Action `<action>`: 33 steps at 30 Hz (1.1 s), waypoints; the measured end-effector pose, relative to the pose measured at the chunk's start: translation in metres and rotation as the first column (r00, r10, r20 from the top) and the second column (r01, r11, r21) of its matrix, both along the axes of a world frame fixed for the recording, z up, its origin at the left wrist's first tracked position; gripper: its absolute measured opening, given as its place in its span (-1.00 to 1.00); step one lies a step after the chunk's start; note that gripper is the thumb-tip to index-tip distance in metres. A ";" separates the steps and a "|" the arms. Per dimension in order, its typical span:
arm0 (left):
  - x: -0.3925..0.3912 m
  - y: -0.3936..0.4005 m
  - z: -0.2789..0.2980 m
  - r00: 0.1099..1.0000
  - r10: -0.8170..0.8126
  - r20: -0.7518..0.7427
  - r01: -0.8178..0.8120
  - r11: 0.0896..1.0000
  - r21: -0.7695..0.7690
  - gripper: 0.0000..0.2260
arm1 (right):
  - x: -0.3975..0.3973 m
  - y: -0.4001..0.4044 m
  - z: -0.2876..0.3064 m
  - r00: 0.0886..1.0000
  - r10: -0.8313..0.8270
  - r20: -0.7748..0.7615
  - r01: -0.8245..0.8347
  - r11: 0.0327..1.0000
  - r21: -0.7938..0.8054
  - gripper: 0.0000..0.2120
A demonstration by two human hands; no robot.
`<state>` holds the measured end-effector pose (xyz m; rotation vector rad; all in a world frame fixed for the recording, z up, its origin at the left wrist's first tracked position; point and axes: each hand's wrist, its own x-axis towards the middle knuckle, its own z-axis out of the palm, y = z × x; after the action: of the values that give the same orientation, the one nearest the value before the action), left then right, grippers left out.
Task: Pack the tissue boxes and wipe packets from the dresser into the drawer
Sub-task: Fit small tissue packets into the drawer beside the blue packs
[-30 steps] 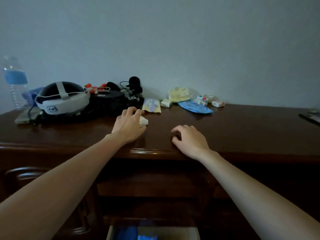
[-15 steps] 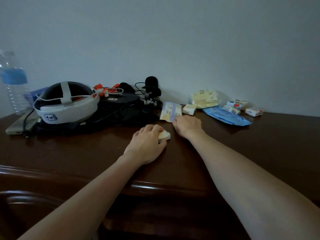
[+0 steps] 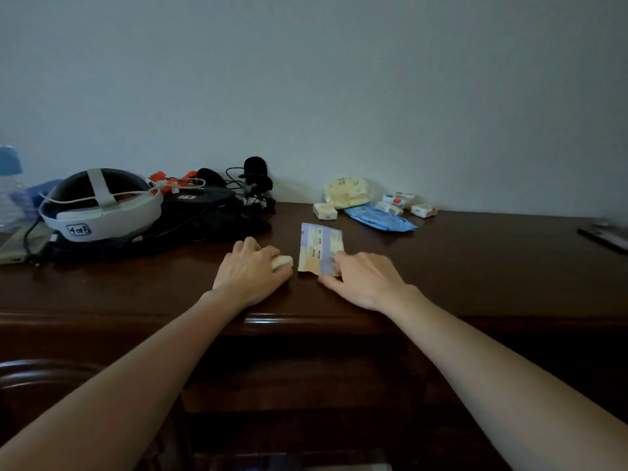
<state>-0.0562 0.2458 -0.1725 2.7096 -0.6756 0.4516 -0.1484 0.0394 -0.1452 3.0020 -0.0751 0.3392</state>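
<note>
My left hand (image 3: 252,270) rests on the dark wooden dresser (image 3: 475,266), fingers closed over a small white tissue pack (image 3: 282,261). Just to its right my right hand (image 3: 367,279) grips the near corner of a flat yellow-and-lilac wipe packet (image 3: 319,246). At the back by the wall lie a yellow tissue pack (image 3: 345,193), a blue wipe packet (image 3: 379,217), a small white box (image 3: 325,211) and several more small white boxes (image 3: 423,210). The drawer is not in sight.
A white-and-black headset (image 3: 98,207) sits at the left with black gear and cables (image 3: 217,209) behind it. A water bottle (image 3: 10,188) stands at the far left. A dark flat object (image 3: 605,234) lies at the right edge.
My right hand has pulled the yellow-and-lilac packet from the back of the dresser toward the front edge. My left hand keeps hold of the small white pack in about the same spot.
</note>
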 end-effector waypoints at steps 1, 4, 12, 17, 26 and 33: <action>-0.015 0.001 -0.002 1.000 -0.013 0.017 0.013 1.000 -0.013 -0.52 | -0.021 0.000 -0.005 0.999 0.025 0.033 -0.025 1.000 0.005 -0.51; -0.069 0.002 -0.010 0.980 -0.052 0.190 0.072 0.992 -0.103 -0.58 | -0.078 0.002 -0.021 0.983 0.122 0.141 -0.123 0.992 -0.001 -0.39; -0.200 0.028 -0.083 0.990 -0.101 0.096 0.139 0.796 -0.589 -0.72 | -0.173 0.005 -0.098 0.735 0.143 0.663 -0.241 0.969 0.058 -0.89; -0.227 0.047 -0.176 0.824 -0.289 -0.488 -0.271 0.556 -0.786 -0.80 | -0.219 0.018 -0.170 0.781 0.093 0.617 -0.411 0.821 0.396 -0.85; -0.258 0.054 -0.327 0.663 -0.160 -0.732 -0.111 0.945 -0.306 -0.21 | -0.268 0.030 -0.329 0.987 0.101 -0.128 0.031 0.656 0.754 -0.89; -0.257 0.061 -0.378 0.325 -0.320 -0.890 -0.120 0.919 -0.375 -0.16 | -0.243 0.017 -0.371 0.854 0.195 -0.482 0.452 0.180 0.874 -0.83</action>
<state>-0.3128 0.3069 -0.5507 1.9659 -0.3125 -0.9558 -0.3915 0.0569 -0.5160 4.1444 -0.8563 -1.0204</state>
